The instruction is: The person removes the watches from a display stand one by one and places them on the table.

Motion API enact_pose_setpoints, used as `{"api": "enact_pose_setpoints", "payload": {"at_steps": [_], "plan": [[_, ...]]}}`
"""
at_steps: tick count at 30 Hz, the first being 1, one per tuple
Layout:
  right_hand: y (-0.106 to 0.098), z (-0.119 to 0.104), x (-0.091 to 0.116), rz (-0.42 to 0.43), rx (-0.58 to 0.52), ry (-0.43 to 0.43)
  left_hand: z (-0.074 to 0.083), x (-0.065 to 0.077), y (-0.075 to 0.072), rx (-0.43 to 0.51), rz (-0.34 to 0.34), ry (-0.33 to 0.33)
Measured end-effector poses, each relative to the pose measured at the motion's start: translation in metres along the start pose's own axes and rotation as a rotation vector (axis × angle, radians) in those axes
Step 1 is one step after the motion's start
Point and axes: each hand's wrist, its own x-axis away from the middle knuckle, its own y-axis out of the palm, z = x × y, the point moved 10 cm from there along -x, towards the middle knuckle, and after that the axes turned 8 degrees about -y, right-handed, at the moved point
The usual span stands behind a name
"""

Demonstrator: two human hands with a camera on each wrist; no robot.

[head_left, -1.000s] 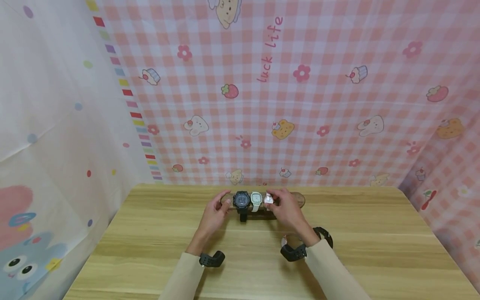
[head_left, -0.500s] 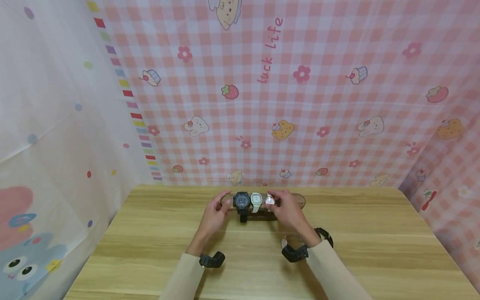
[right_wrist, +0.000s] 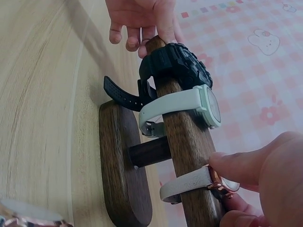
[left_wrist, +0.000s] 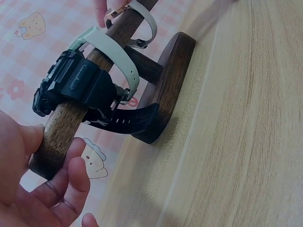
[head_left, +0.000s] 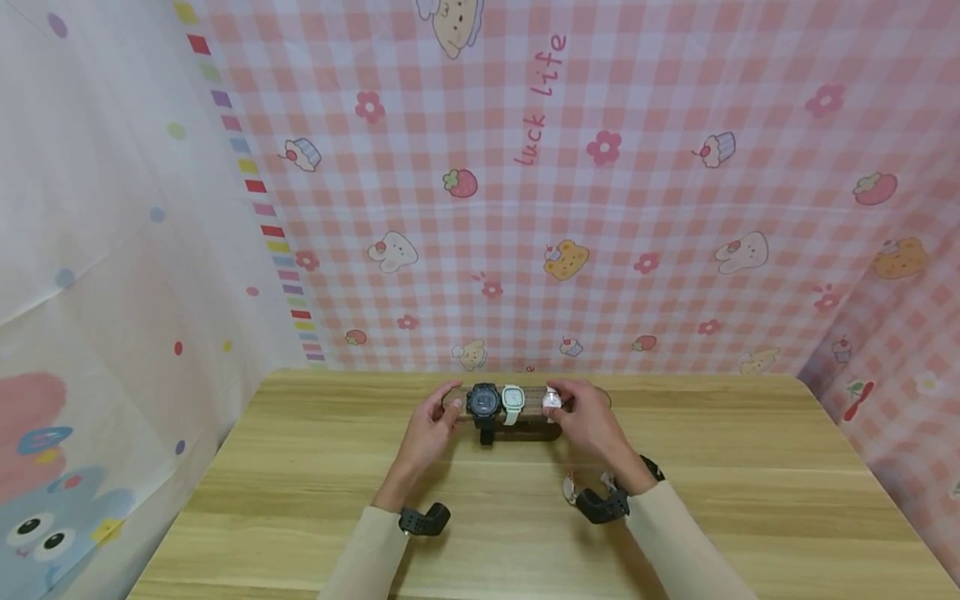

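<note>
A dark wooden watch stand [left_wrist: 176, 64] has a horizontal bar [right_wrist: 191, 146] on a post. My left hand [head_left: 427, 429] grips the bar's left end between thumb and fingers. Beside that hand hangs a chunky black watch [head_left: 483, 402], then a pale mint watch [head_left: 513, 399] with a square case. Farther right, a small rose-gold watch [right_wrist: 220, 184] with a white strap is looped around the bar. My right hand [head_left: 591, 421] pinches its case, thumb on the near side; some of its fingers are hidden behind the bar in the right wrist view.
On the wooden table [head_left: 337, 492], a rose-gold watch [head_left: 570, 488] lies below my right wrist. A black watch [head_left: 652, 468] is partly hidden behind that arm. Each wrist wears a black strap. A pink checked cloth [head_left: 480, 208] hangs behind the table.
My right hand has moved right along the bar with the white-strapped watch, widening the space between it and the mint watch. My left hand stays in place.
</note>
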Motion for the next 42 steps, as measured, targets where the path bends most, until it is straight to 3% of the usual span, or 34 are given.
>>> {"api": "enact_pose_setpoints", "payload": {"at_steps": [26, 42], "plan": [[-0.024, 0.021, 0.008, -0.062, 0.012, 0.04, -0.001, 0.001, 0.0, 0.003, 0.001, -0.032], [-0.037, 0.032, 0.013, -0.044, -0.044, 0.07, -0.001, 0.0, 0.0, 0.0, -0.002, -0.006]]}}
